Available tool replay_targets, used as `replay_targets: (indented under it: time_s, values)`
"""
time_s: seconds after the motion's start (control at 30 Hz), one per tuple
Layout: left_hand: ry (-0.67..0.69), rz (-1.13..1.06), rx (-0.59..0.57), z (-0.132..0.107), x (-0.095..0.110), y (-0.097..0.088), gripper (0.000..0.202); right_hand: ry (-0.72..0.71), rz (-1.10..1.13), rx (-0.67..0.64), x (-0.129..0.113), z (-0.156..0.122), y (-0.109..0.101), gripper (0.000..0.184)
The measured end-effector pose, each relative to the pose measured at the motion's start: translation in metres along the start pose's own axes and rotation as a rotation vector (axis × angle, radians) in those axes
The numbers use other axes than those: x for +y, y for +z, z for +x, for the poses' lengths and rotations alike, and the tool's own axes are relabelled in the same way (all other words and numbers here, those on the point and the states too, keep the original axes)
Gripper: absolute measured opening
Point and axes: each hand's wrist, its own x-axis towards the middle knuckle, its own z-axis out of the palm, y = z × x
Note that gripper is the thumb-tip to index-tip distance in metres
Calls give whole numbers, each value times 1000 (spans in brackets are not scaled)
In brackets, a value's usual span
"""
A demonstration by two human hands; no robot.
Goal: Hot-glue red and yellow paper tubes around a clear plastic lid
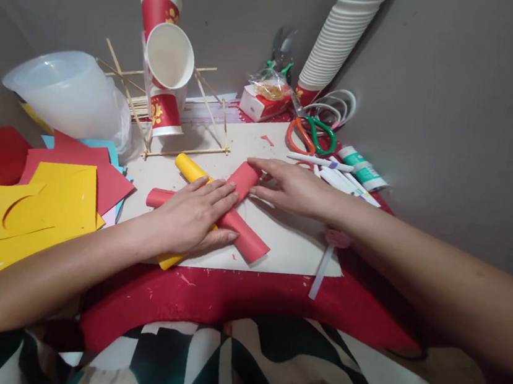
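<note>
Red paper rolls (247,238) and yellow paper rolls (187,167) lie crossed on a pale sheet of board (299,247). My left hand (202,213) rests flat over the crossing, fingers stretched out, and hides the middle of the rolls. At the upper end of one red roll (243,181), my right hand (280,185) touches the paper with its fingertips, thumb and fingers apart. How the rolls join under my left palm cannot be seen.
Cut red and yellow paper (64,193) lies at left beside a translucent tub (63,90). Behind stand paper cups (170,57) within a stick frame (186,151). Scissors (312,135), white pens (319,161), a glue tube (363,169) and stacked cups (341,34) are at right.
</note>
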Motion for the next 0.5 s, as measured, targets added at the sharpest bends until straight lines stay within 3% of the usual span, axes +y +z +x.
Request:
replay_targets:
  time_s: [0.1, 0.2, 0.33, 0.4, 0.5]
  values:
    - [27, -87, 145, -9, -9, -2, 74, 29, 73, 122, -4, -7, -4, 56]
    - [7, -210, 406, -25, -21, -7, 63, 88, 169, 260, -11, -18, -10, 37]
    - [-164, -416, 689, -46, -32, -12, 42, 101, 254, 253, -21, -31, -13, 23]
    - [-241, -529, 741, -54, -34, -13, 36, 80, 267, 214, -26, -33, -12, 23]
    - [-298, -630, 726, -62, -35, -14, 25, 41, 236, 210, -35, -36, -14, 30]
